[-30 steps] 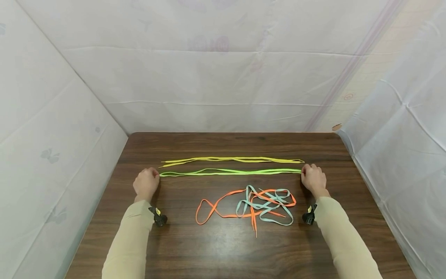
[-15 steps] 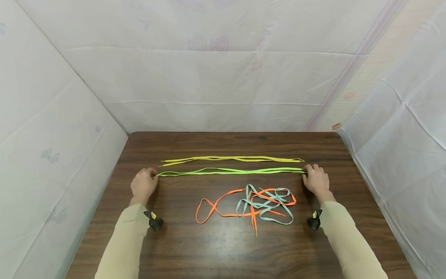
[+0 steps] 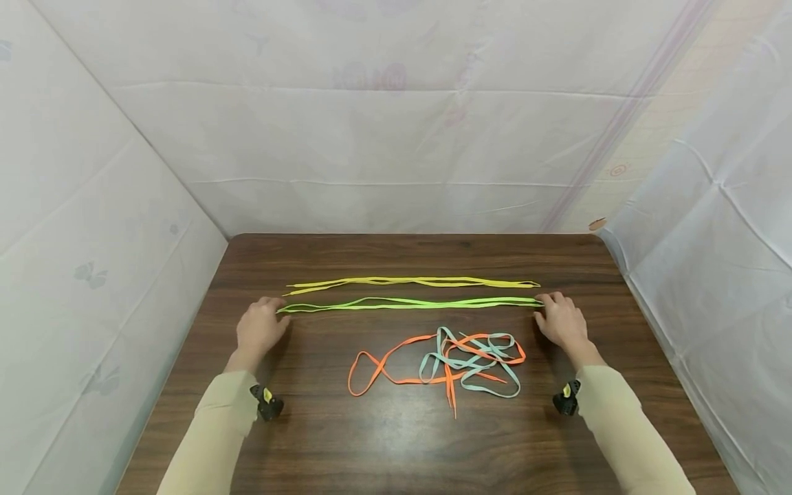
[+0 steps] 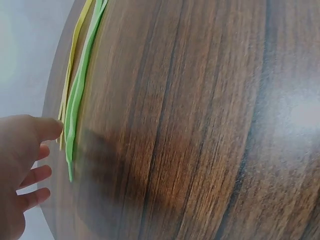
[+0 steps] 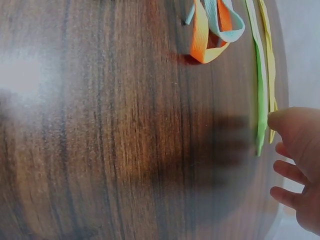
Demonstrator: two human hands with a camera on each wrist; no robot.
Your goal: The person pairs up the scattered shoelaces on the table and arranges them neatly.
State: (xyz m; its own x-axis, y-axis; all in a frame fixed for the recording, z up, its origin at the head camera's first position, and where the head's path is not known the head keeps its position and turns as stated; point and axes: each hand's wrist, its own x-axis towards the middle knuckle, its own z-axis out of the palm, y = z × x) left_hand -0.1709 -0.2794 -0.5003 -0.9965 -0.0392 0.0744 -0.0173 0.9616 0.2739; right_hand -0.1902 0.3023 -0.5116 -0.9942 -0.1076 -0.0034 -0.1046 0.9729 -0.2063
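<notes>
A doubled green shoelace (image 3: 495, 300) lies stretched left to right across the wooden table. My left hand (image 3: 256, 326) hovers by its left end; in the left wrist view the thumb (image 4: 49, 129) and fingers are spread apart, and the lace tip rests on the wood. At the other end is my right hand (image 3: 562, 322), thumb and fingers apart and nothing between them in the right wrist view. Behind the green lace, a doubled yellow shoelace (image 3: 458, 278) runs roughly parallel. Nearer to me, an orange shoelace (image 3: 408, 381) and a light blue shoelace (image 3: 495, 393) lie tangled together.
The brown wooden table (image 3: 383, 454) reaches back to a white sheet wall (image 3: 396, 158). More white sheeting hangs at the left and right sides. Each wrist wears a small black camera.
Both hands have loosened from the ends of the green shoelace, their thumbs and fingers parting, and the wrists have shifted slightly outward. The laces have hardly moved.
</notes>
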